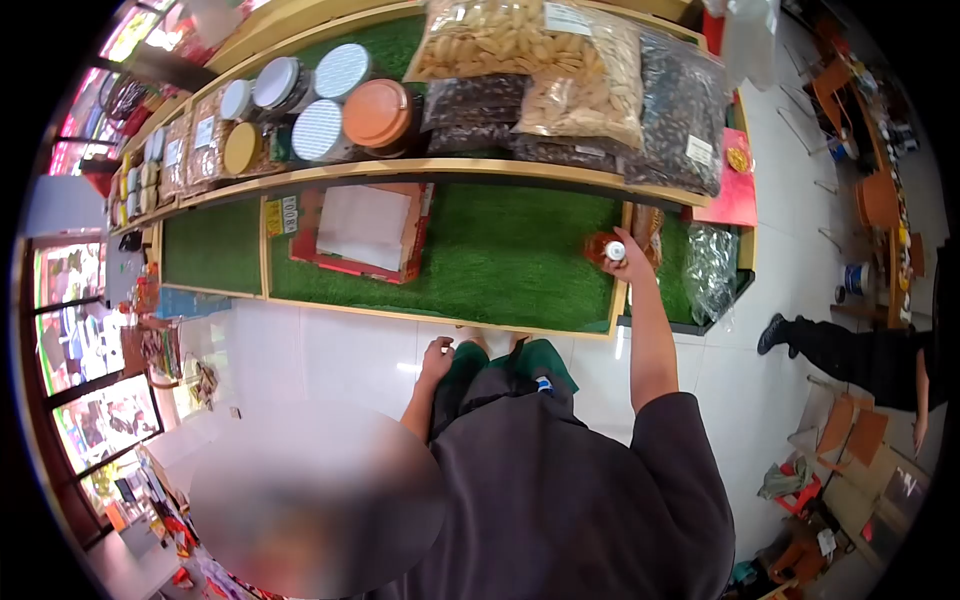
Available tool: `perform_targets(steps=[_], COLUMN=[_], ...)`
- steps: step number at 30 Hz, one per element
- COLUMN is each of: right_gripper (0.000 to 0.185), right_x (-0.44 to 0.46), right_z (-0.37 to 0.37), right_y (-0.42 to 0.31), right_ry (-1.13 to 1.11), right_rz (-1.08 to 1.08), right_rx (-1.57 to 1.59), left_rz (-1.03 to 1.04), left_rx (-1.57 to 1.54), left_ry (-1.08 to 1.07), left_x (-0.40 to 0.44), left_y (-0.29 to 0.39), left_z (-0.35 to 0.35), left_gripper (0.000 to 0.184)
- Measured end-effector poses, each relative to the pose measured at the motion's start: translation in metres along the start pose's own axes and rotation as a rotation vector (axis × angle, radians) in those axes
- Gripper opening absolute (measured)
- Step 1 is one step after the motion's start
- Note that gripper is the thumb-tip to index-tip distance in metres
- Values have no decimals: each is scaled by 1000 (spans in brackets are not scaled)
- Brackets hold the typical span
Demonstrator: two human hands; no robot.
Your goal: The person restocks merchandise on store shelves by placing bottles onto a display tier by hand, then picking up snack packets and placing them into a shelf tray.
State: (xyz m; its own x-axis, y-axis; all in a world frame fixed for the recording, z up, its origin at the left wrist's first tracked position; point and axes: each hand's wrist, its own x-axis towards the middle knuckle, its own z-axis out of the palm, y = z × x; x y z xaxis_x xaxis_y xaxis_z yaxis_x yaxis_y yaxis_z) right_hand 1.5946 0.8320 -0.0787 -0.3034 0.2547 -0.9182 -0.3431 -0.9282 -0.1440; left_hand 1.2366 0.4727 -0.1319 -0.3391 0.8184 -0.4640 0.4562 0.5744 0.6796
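Note:
My right hand (632,262) is wrapped around a small bottle (598,246) with a white cap and orange-red contents. It holds the bottle over the right end of the green-lined lower shelf (510,250), close to the wooden divider. I cannot tell whether the bottle's base touches the shelf. Beside my right hand stands a brown-and-yellow packet (648,228), partly hidden by the hand. My left hand (438,356) hangs near my thigh with its fingers curled in, and nothing shows in it. A red cardboard box (412,235) with a white sheet inside lies on the shelf's left part.
Above, the upper shelf carries lidded jars (376,112) and large clear bags of pale dried food (585,75) and dark pieces (680,115). Clear plastic wrap (710,270) lies at the right end. A person in dark clothes (860,360) is at the far right, near chairs.

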Motion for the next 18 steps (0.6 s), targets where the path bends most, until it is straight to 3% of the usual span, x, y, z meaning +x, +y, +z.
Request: perform_targets(steps=[2,3,4,5,6,8,11,13,16,17,18], right_gripper=[40,42,49,52,53,53,63,69,52,54,58], right_x=[-2,-9,11,11,10,1,-4,5,40,26,34], right_z=[-6,-1,-19,-19,-24,-29,-45,-63,-117,-101,-115], right_y=[6,9,6,9,8,20,44,68,124,147,171], right_ry=[-125,-77,-244,-167,-233,-79,-51,164,177,429,495], right_rz=[-99,-144,-70,-129,-118,-243,-384,-335,-440,-446,-507], right_rx=[5,-1,13,11,46,90,104,92,59,39,-160], left_rz=[-19,-34,-60,-71,-80,-143,-153,-104,-83,-123,-197], left_rx=[-2,-7,-12,11,30,6,34,16,115,205,174], left_ry=[10,10,57,37,13,57,49,31,9,2,10], left_x=[1,1,0,1,0,-2,4,4,9,7,2], left_y=[0,0,1,3,6,6,-5,-14,-29,-21,-8], left_z=[1,-1,-7,-13,-17,-22,-28,-30,-35,-44,-57], left_gripper=[26,27,27,31,34,37,43,44,48,49,49])
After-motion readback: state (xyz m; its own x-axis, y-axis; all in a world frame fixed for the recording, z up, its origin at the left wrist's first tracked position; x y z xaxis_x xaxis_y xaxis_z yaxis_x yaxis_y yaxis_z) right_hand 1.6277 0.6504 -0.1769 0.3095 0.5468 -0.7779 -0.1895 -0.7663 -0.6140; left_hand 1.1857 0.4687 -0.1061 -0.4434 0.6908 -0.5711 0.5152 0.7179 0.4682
